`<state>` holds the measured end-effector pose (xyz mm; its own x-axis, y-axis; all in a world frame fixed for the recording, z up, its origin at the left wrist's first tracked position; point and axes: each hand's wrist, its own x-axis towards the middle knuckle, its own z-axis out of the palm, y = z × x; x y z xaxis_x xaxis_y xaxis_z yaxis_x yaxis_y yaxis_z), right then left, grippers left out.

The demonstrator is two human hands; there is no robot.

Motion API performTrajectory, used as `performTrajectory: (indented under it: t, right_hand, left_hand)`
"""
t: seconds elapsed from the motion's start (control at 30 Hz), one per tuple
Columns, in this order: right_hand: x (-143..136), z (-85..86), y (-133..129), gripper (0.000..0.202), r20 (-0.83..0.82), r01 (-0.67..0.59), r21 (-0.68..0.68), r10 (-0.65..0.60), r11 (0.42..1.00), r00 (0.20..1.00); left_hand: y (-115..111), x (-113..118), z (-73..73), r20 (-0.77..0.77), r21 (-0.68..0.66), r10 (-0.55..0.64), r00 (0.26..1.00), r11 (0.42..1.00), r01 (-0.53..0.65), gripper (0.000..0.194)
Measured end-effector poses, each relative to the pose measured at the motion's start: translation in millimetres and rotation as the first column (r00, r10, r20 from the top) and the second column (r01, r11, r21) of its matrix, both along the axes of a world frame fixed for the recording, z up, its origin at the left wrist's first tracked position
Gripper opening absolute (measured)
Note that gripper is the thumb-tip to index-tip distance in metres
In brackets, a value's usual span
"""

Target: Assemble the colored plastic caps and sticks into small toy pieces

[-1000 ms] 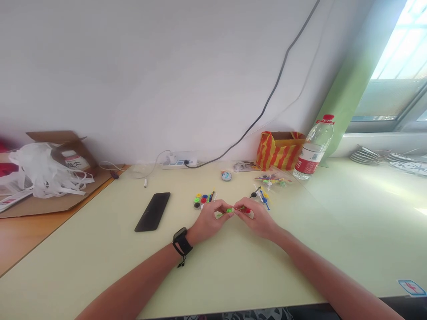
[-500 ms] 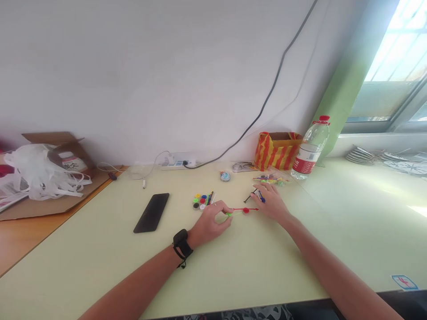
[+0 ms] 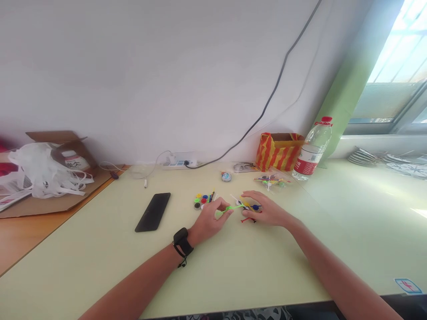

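My left hand (image 3: 213,219) pinches a light-green plastic spinner arrow (image 3: 237,206) between thumb and fingertips, its shaft pointing right. Close by, my right hand (image 3: 267,210) has its thumb and fingers curled round a loose bunch of similar arrows. In that bunch I see a blue arrow (image 3: 256,207), a red arrow (image 3: 247,219), and yellow, white and black ones partly hidden by the fingers. Behind my left hand lie small round discs, among them a yellow disc (image 3: 199,196) and a black disc (image 3: 197,206), with a few thin sticks beside them.
A black phone (image 3: 153,212) lies to the left. Toward the wall are a small round tin (image 3: 226,177), a power strip (image 3: 180,162), a bag of coloured pieces (image 3: 271,181), a striped bag (image 3: 278,153) and a water bottle (image 3: 311,153). A cardboard box (image 3: 96,178) stands far left.
The right hand has moved back toward me, bringing the coloured arrows into a bunch. The red arrow that lay between the hands is now in it. The green arrow's tip has risen slightly.
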<state>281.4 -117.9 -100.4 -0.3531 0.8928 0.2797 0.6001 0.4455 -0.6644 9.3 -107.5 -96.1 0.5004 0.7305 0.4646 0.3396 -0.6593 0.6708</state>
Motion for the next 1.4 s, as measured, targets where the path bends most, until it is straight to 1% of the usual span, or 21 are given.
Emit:
performTrajectory:
  t: [0.07,0.1,0.13,0.17,0.23,0.3,0.37,0.4,0.43,0.47,0.57,0.63,0.73,0.8,0.87,1.0,1.13,1.2,1.27,1.33,1.4]
  right_hand:
    - [5,0.3,-3,0.083,0.017,-0.045,-0.080,0.047,0.996,0.999]
    - [6,0.8,-4,0.090,0.014,-0.080,-0.111,0.082,0.991,0.997]
    - [5,1.7,-5,0.091,0.004,-0.120,-0.132,0.122,0.984,0.993]
    - [2,3.3,-7,0.088,-0.009,-0.164,-0.142,0.165,0.976,0.986]
    - [-7,7.8,-9,0.074,-0.042,-0.269,-0.153,0.266,0.951,0.963]
    - [-15,12.3,-11,0.063,-0.077,-0.365,-0.172,0.357,0.915,0.931]
    - [-20,14.4,-12,0.062,-0.112,-0.396,-0.176,0.381,0.901,0.918]
    - [-20,14.2,-12,0.064,-0.116,-0.376,-0.167,0.360,0.912,0.926]
    - [-19,13.2,-11,0.066,-0.103,-0.331,-0.148,0.318,0.932,0.942]
    - [-17,11.7,-11,0.067,-0.073,-0.269,-0.124,0.262,0.955,0.962]
    - [-8,6.4,-8,0.067,0.061,-0.080,-0.051,0.083,0.995,0.995]
    - [-4,4.2,-6,0.062,0.111,-0.022,-0.035,0.026,0.999,0.994]
    - [-6,3.6,-5,0.045,0.129,-0.045,-0.040,0.050,0.998,0.990]
    - [-11,4.2,-5,0.036,0.142,-0.080,-0.039,0.084,0.996,0.986]
    - [-17,5.1,-6,0.031,0.149,-0.105,-0.037,0.109,0.994,0.983]
    - [-29,7.8,-14,0.031,0.106,-0.174,-0.053,0.179,0.983,0.978]
    - [-33,10.7,-19,0.042,0.022,-0.208,-0.043,0.209,0.977,0.978]
    - [-31,9.7,-15,0.036,-0.041,-0.180,-0.031,0.179,0.983,0.983]
    - [-27,6.4,-8,0.029,-0.119,-0.112,-0.051,0.105,0.992,0.987]
    - [-24,2.4,3,0.032,-0.192,-0.020,-0.111,-0.002,0.994,0.981]
    - [-22,0.4,15,0.036,-0.226,0.049,-0.189,-0.092,0.981,0.970]
  left_hand:
    - [0,-1,-0.3,-0.051,-0.011,-0.019,0.999,1.000,0.019,0.017]
    - [0,-1,-0.1,-0.073,-0.008,-0.047,0.996,0.999,0.047,0.016]
    - [-1,-2,0.4,-0.092,0.005,-0.080,0.993,0.997,0.081,0.015]
    - [-1,-2,1.2,-0.108,0.029,-0.113,0.988,0.993,0.116,0.014]
    - [-3,-2,3.0,-0.144,0.087,-0.150,0.978,0.983,0.164,0.015]
    - [-5,-2,4.0,-0.196,0.116,-0.145,0.970,0.979,0.170,0.033]
    - [-6,-3,3.4,-0.245,0.122,-0.134,0.960,0.978,0.168,0.058]
    - [-5,-3,2.7,-0.267,0.122,-0.136,0.954,0.977,0.173,0.069]
    - [-5,-4,1.9,-0.285,0.119,-0.138,0.949,0.977,0.178,0.074]
    - [-4,-4,1.2,-0.300,0.114,-0.137,0.944,0.978,0.178,0.075]
    - [-3,-4,0.8,-0.324,0.100,-0.115,0.939,0.983,0.154,0.061]
    - [-2,-4,1.7,-0.317,0.104,-0.108,0.942,0.983,0.148,0.053]
    - [-2,-3,2.1,-0.284,0.091,-0.123,0.951,0.984,0.155,0.048]
    - [-1,-3,1.0,-0.257,0.059,-0.136,0.957,0.986,0.156,0.050]
    - [-1,-3,-0.8,-0.233,0.030,-0.151,0.961,0.986,0.162,0.054]
    - [2,-3,-2.4,-0.273,0.054,-0.130,0.953,0.987,0.150,0.069]
    - [0,-2,0.8,-0.306,0.093,-0.128,0.943,0.982,0.164,0.085]
    - [-2,-2,3.1,-0.305,0.084,-0.158,0.939,0.978,0.191,0.096]
    - [-5,-2,5.1,-0.311,0.065,-0.189,0.931,0.974,0.219,0.109]
    - [-5,-3,7.1,-0.323,0.050,-0.219,0.921,0.968,0.248,0.118]
    - [-6,-3,9.3,-0.343,0.042,-0.247,0.906,0.960,0.277,0.123]
